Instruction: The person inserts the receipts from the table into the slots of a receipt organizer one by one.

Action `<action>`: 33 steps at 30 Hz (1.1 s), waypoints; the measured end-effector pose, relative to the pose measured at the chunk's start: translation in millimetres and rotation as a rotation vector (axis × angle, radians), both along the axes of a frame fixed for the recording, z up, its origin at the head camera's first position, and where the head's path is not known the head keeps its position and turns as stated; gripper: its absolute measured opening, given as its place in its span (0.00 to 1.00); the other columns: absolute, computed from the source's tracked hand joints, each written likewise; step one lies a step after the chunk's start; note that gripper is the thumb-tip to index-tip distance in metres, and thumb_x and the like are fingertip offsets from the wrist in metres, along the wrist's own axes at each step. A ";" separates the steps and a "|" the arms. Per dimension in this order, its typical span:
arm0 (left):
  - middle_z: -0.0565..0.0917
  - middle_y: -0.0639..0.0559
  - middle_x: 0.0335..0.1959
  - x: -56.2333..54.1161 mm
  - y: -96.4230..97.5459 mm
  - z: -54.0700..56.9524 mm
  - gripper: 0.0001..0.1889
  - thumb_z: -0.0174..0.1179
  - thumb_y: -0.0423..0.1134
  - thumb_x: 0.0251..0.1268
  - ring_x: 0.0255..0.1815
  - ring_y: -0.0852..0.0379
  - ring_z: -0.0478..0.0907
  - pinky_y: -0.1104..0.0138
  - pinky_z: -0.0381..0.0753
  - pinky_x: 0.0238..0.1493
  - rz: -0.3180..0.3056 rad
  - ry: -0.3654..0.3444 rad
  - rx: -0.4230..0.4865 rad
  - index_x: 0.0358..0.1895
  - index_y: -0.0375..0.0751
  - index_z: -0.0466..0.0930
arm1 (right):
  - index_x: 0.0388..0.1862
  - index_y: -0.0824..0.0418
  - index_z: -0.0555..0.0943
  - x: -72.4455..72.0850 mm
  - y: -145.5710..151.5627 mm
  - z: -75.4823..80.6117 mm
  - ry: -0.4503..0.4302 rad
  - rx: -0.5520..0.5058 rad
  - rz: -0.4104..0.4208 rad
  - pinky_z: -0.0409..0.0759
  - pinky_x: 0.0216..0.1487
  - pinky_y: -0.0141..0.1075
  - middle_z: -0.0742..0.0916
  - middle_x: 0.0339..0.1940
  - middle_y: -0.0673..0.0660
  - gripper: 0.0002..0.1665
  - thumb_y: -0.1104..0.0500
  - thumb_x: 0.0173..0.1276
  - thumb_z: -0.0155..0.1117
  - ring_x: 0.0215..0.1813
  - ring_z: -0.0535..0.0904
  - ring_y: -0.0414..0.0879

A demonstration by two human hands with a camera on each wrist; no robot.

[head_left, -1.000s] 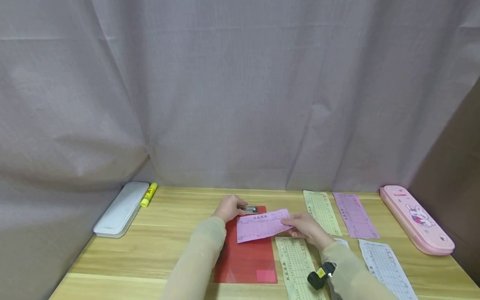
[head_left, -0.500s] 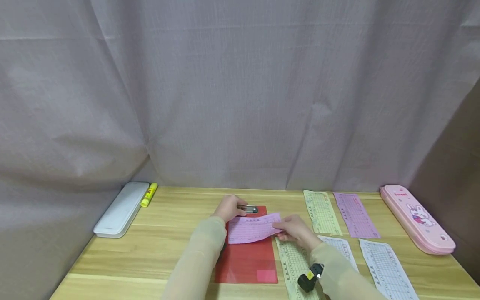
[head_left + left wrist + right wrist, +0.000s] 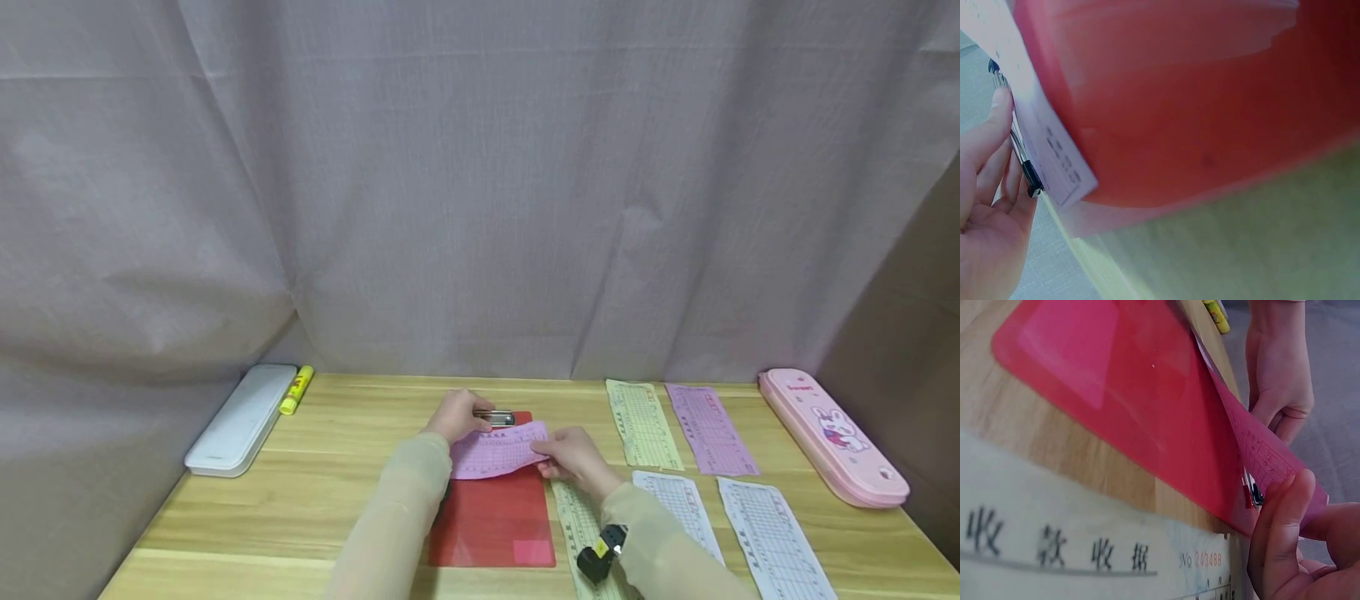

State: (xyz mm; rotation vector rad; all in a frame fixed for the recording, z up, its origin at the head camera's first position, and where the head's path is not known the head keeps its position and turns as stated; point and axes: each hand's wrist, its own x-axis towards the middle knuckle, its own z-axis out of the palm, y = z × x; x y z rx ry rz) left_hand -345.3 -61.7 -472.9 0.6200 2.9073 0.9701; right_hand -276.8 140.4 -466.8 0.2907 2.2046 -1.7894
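Note:
A red clipboard [image 3: 491, 527] lies on the wooden table. My left hand [image 3: 456, 417] pinches its metal clip [image 3: 499, 418] at the far edge; in the left wrist view the thumb [image 3: 999, 112] presses one side of the clip, the other fingers behind it. A pink receipt slip [image 3: 493, 454] spans the upper clipboard just below the clip, bowed slightly upward. My right hand [image 3: 576, 460] pinches the slip's right end between thumb and fingers. The slip's left end is partly hidden by the left hand. In the right wrist view the slip [image 3: 1266, 453] stands tilted off the clipboard.
Right of the clipboard lie a yellow-green receipt [image 3: 579, 525] partly under the right arm, another yellow-green one [image 3: 643, 425], a purple one [image 3: 711, 431] and two white ones, one farther right [image 3: 776, 537]. A pink pencil case [image 3: 836, 439], white case [image 3: 242, 421] and yellow glue stick [image 3: 297, 390] flank them.
My right hand has moved left, carrying the pink slip closer to the left hand and the clip; the slip now bows more. The left hand has stayed on the clip.

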 end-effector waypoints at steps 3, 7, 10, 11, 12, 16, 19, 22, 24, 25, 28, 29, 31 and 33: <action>0.88 0.53 0.38 -6.6 -2.6 -8.0 0.17 0.74 0.37 0.45 0.45 0.58 0.82 0.66 0.80 0.49 -0.026 0.042 0.014 0.42 0.42 0.88 | 0.34 0.73 0.76 -1.5 -3.1 0.1 -0.004 0.011 -0.004 0.76 0.18 0.24 0.79 0.16 0.53 0.07 0.67 0.65 0.61 0.16 0.73 0.36; 0.88 0.54 0.36 -6.5 -3.1 -7.5 0.16 0.75 0.39 0.44 0.42 0.59 0.82 0.68 0.80 0.46 -0.036 0.068 0.004 0.41 0.43 0.88 | 0.35 0.74 0.75 -3.8 -6.0 -0.1 -0.013 -0.021 0.001 0.77 0.19 0.24 0.79 0.16 0.53 0.07 0.68 0.65 0.60 0.15 0.74 0.36; 0.88 0.51 0.37 0.1 -1.0 0.8 0.16 0.74 0.35 0.44 0.43 0.57 0.83 0.66 0.80 0.47 -0.018 0.047 -0.004 0.41 0.40 0.88 | 0.36 0.74 0.75 -6.0 -8.0 -0.8 -0.025 -0.057 -0.004 0.78 0.19 0.25 0.80 0.16 0.54 0.07 0.68 0.65 0.60 0.15 0.75 0.36; 0.88 0.51 0.37 0.2 -0.6 0.6 0.16 0.74 0.35 0.44 0.43 0.56 0.83 0.66 0.80 0.47 -0.013 0.048 -0.009 0.41 0.40 0.88 | 0.37 0.74 0.75 -6.7 -8.5 -1.1 -0.029 -0.068 -0.009 0.78 0.19 0.26 0.80 0.16 0.54 0.07 0.68 0.65 0.59 0.15 0.76 0.37; 0.88 0.51 0.37 0.7 -0.2 0.7 0.16 0.74 0.35 0.44 0.43 0.56 0.83 0.66 0.80 0.47 -0.010 0.052 -0.013 0.41 0.40 0.87 | 0.38 0.75 0.74 -7.5 -8.7 -1.9 -0.034 -0.080 -0.009 0.79 0.19 0.26 0.80 0.16 0.55 0.08 0.68 0.65 0.59 0.15 0.76 0.37; 0.87 0.51 0.38 2.1 1.3 1.6 0.16 0.74 0.36 0.45 0.43 0.56 0.82 0.66 0.80 0.48 0.004 0.036 -0.025 0.42 0.40 0.87 | 0.42 0.77 0.74 -9.1 -9.0 -3.9 -0.053 -0.079 -0.008 0.82 0.22 0.29 0.82 0.21 0.57 0.11 0.68 0.66 0.59 0.17 0.78 0.39; 0.87 0.51 0.38 2.8 2.4 1.8 0.16 0.74 0.36 0.45 0.43 0.57 0.82 0.66 0.80 0.47 -0.006 0.057 -0.040 0.42 0.41 0.87 | 0.44 0.77 0.74 -9.1 -8.9 -5.0 -0.063 -0.041 0.001 0.83 0.25 0.32 0.82 0.25 0.58 0.13 0.67 0.67 0.59 0.19 0.80 0.41; 0.87 0.52 0.37 2.9 4.2 -0.8 0.14 0.73 0.37 0.47 0.42 0.57 0.82 0.66 0.80 0.47 -0.026 0.125 -0.088 0.41 0.42 0.88 | 0.45 0.77 0.74 -8.1 -9.5 -4.9 -0.063 -0.021 0.002 0.85 0.28 0.34 0.82 0.28 0.59 0.13 0.66 0.67 0.58 0.20 0.81 0.42; 0.87 0.53 0.37 3.1 5.8 -2.5 0.12 0.72 0.37 0.49 0.42 0.57 0.83 0.67 0.80 0.47 -0.029 0.165 -0.129 0.40 0.43 0.88 | 0.43 0.77 0.74 -7.9 -10.2 -4.8 -0.058 -0.028 0.004 0.85 0.29 0.36 0.82 0.28 0.60 0.11 0.67 0.68 0.57 0.21 0.82 0.43; 0.87 0.53 0.37 3.4 6.7 -3.0 0.12 0.71 0.37 0.50 0.42 0.57 0.83 0.66 0.80 0.47 -0.031 0.183 -0.150 0.40 0.43 0.88 | 0.42 0.76 0.74 -7.8 -10.6 -4.7 -0.055 -0.030 0.005 0.85 0.29 0.36 0.82 0.28 0.60 0.10 0.67 0.68 0.57 0.21 0.82 0.44; 0.87 0.52 0.38 4.6 9.1 -2.4 0.10 0.69 0.35 0.53 0.42 0.56 0.83 0.66 0.80 0.48 -0.032 0.202 -0.196 0.41 0.42 0.87 | 0.39 0.75 0.73 -8.0 -11.2 -3.7 -0.057 -0.034 0.006 0.85 0.30 0.37 0.82 0.28 0.61 0.08 0.67 0.69 0.57 0.22 0.82 0.44; 0.87 0.51 0.38 5.0 9.7 -2.0 0.10 0.69 0.35 0.54 0.43 0.56 0.83 0.66 0.80 0.48 -0.032 0.205 -0.211 0.41 0.42 0.87 | 0.39 0.74 0.73 -8.0 -11.2 -3.1 -0.059 -0.030 0.008 0.85 0.30 0.37 0.82 0.28 0.61 0.08 0.67 0.69 0.56 0.22 0.82 0.44; 0.87 0.51 0.39 5.6 10.4 -0.6 0.10 0.67 0.34 0.55 0.43 0.55 0.83 0.65 0.80 0.48 -0.032 0.207 -0.233 0.42 0.41 0.87 | 0.40 0.74 0.73 -8.2 -11.2 -2.1 -0.066 -0.012 0.014 0.85 0.31 0.37 0.83 0.29 0.62 0.09 0.66 0.70 0.56 0.22 0.83 0.44; 0.87 0.51 0.39 5.8 10.5 0.6 0.10 0.66 0.33 0.56 0.44 0.55 0.83 0.65 0.80 0.49 -0.028 0.205 -0.249 0.42 0.42 0.87 | 0.41 0.74 0.73 -8.5 -11.3 -0.8 -0.071 0.006 0.019 0.85 0.31 0.37 0.84 0.30 0.63 0.10 0.65 0.70 0.56 0.22 0.83 0.44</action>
